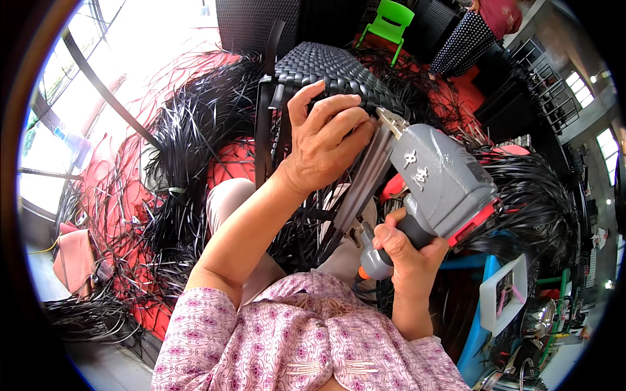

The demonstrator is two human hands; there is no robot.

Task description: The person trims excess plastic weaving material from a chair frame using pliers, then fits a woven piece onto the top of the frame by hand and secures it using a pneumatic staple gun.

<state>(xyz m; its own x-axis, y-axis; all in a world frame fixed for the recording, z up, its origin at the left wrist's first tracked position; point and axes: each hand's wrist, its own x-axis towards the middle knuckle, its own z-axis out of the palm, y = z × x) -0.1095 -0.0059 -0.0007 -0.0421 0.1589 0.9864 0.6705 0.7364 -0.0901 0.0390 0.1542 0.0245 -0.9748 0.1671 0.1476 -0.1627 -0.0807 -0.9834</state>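
Observation:
A nail gun (pixel 440 173), grey with a black grip and red trim, is in my right hand (pixel 407 251), fingers wrapped around the handle. Its metal nose points up and left, touching or very close to the edge of a black woven plastic-rattan furniture piece (pixel 326 65) between my knees. My left hand (pixel 329 133) lies against that edge, right by the nose. Its little finger is lifted, while the fingers nearer the tool bend inward. The thumb and whatever those fingers pinch are hidden. A loose black strip (pixel 263 137) hangs at the piece's left side.
Black plastic strips (pixel 195 117) lie in heaps around me over a red floor covering (pixel 111 215). A green chair (pixel 389 23) stands beyond, near another person (pixel 466 39). To my right are a white tray (pixel 503 296) and a blue-edged surface (pixel 476 339).

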